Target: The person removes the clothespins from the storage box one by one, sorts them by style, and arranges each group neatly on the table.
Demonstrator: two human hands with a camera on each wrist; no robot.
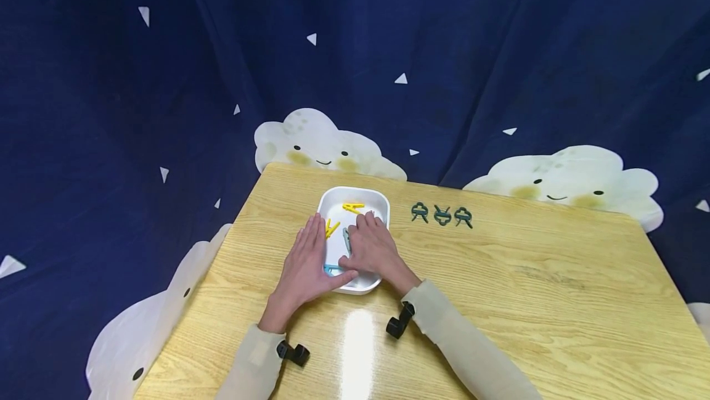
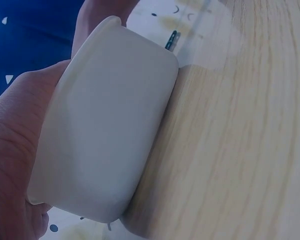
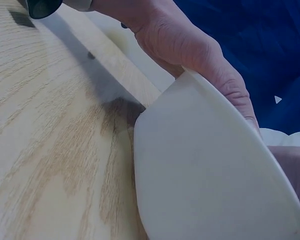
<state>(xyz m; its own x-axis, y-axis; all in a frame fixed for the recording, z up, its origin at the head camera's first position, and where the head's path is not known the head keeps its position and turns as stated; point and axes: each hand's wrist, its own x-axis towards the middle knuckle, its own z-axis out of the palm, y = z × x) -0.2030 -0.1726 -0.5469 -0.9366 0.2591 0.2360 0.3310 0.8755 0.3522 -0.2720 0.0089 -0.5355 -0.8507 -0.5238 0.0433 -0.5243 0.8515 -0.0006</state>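
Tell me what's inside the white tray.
The white tray holds a yellow peg at the far end, another yellow peg by the left hand, a greyish peg and a blue peg. What lies under the right hand is hidden.

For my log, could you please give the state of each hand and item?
White tray: upright on table.
Yellow clips: lying in tray.
Blue clip: partly hidden.
Grey-green clip: partly hidden.
Dark green clips: in a row, middle one reversed.
Left hand: fingers straight, against tray.
Right hand: over tray, grip unclear.
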